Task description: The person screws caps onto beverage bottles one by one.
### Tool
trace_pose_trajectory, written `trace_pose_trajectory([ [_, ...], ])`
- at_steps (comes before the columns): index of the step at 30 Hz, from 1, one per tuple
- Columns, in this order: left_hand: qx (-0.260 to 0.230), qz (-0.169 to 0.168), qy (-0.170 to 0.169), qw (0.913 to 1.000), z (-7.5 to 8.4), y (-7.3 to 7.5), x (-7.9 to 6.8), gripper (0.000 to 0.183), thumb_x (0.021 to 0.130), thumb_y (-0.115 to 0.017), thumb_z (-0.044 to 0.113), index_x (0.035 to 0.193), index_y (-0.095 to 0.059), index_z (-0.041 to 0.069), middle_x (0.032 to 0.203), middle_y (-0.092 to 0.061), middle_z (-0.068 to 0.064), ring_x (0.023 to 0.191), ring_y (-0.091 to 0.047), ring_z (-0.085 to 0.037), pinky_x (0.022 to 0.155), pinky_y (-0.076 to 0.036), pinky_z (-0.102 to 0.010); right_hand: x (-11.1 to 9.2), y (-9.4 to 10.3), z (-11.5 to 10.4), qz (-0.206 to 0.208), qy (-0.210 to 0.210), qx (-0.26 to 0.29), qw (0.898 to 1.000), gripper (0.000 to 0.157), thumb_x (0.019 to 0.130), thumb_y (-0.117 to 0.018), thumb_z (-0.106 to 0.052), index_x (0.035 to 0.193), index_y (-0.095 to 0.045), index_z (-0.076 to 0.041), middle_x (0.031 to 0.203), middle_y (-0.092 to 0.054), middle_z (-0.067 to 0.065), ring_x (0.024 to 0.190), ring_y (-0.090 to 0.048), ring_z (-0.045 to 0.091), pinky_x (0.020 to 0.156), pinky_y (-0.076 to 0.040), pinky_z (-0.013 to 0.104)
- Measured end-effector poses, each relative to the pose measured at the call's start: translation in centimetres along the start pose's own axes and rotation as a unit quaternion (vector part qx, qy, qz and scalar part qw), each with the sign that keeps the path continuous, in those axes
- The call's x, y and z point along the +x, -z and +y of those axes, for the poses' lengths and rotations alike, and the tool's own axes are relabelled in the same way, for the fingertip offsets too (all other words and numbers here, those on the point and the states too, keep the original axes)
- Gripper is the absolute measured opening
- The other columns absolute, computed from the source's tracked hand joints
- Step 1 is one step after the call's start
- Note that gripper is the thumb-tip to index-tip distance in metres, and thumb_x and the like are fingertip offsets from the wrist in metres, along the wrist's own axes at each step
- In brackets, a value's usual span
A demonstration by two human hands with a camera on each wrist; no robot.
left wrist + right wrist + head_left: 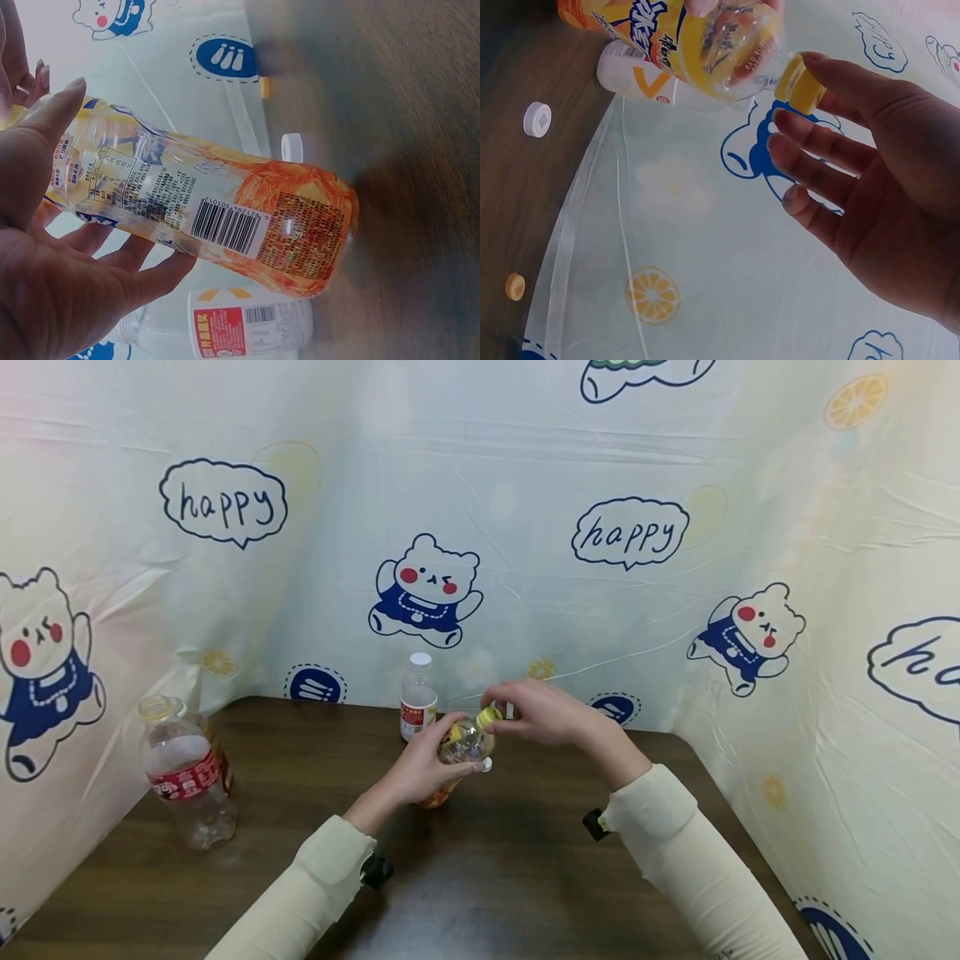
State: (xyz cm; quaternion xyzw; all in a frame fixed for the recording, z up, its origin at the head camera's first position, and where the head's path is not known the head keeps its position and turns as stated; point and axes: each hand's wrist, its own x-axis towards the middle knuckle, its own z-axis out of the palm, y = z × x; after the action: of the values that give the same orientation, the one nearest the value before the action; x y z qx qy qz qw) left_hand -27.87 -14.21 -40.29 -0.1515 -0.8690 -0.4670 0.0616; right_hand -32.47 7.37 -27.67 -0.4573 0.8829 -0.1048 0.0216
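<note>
In the head view my left hand (416,767) grips a clear plastic bottle (468,745) around its body. The bottle is tilted, and its yellow and orange label with a barcode fills the left wrist view. A yellow cap (801,86) sits at the bottle's neck. My right hand (543,714) pinches this cap between thumb and index finger, while its other fingers are spread off to the side in the right wrist view. Part of the label is hidden under my left fingers.
Behind stands a clear bottle (417,710) with a white cap and a red and white label. A white cap (537,119) and a small orange cap (514,286) lie on the brown table (525,877). At left stands an uncapped bottle (187,777), another behind it. A printed curtain (517,468) surrounds the table.
</note>
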Motion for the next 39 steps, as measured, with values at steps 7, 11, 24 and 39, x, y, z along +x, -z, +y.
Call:
trace_pose_trajectory([
  [7, -0.003, -0.005, 0.007, 1.0, 0.04, 0.03, 0.02, 0.073, 0.086, -0.084, 0.038, 0.147, -0.046, 0.03, 0.136, -0.059, -0.003, 0.116, -0.06, -0.025, 0.1, -0.053, -0.054, 0.17, 0.07, -0.14, 0.004, -0.019, -0.02, 1.0, 0.031, 0.098, -0.069, -0.042, 0.12, -0.069, -0.02, 0.092, -0.067, -0.007, 0.078, -0.06, 0.012, 0.065, -0.052, 0.03],
  [11, -0.005, -0.006, 0.019, 0.9998, 0.03, 0.05, -0.05, 0.074, 0.086, -0.084, 0.04, 0.148, -0.045, 0.031, 0.137, -0.058, -0.003, 0.117, -0.06, -0.026, 0.1, -0.052, -0.056, 0.13, 0.28, -0.18, -0.006, -0.022, -0.017, 1.0, 0.036, 0.098, -0.07, -0.04, 0.127, -0.065, -0.021, 0.102, -0.068, -0.006, 0.085, -0.061, 0.012, 0.07, -0.053, 0.03],
  [24, -0.004, -0.01, 0.011, 0.9999, 0.09, 0.06, 0.11, 0.076, 0.085, -0.084, 0.04, 0.149, -0.045, 0.029, 0.137, -0.058, -0.003, 0.117, -0.06, -0.026, 0.1, -0.052, -0.055, 0.22, 0.28, -0.2, -0.017, -0.041, -0.013, 0.999, 0.036, 0.098, -0.069, -0.042, 0.127, -0.065, -0.02, 0.086, -0.065, -0.006, 0.076, -0.06, 0.014, 0.063, -0.051, 0.032],
  [39, -0.002, -0.007, 0.004, 1.0, 0.07, 0.0, 0.1, 0.073, 0.086, -0.084, 0.037, 0.147, -0.045, 0.031, 0.137, -0.058, -0.003, 0.118, -0.06, -0.026, 0.102, -0.051, -0.055, 0.08, 0.36, -0.43, -0.009, -0.053, -0.038, 0.998, 0.042, 0.097, -0.067, -0.052, 0.126, -0.067, -0.021, 0.088, -0.066, -0.007, 0.077, -0.06, 0.014, 0.065, -0.052, 0.031],
])
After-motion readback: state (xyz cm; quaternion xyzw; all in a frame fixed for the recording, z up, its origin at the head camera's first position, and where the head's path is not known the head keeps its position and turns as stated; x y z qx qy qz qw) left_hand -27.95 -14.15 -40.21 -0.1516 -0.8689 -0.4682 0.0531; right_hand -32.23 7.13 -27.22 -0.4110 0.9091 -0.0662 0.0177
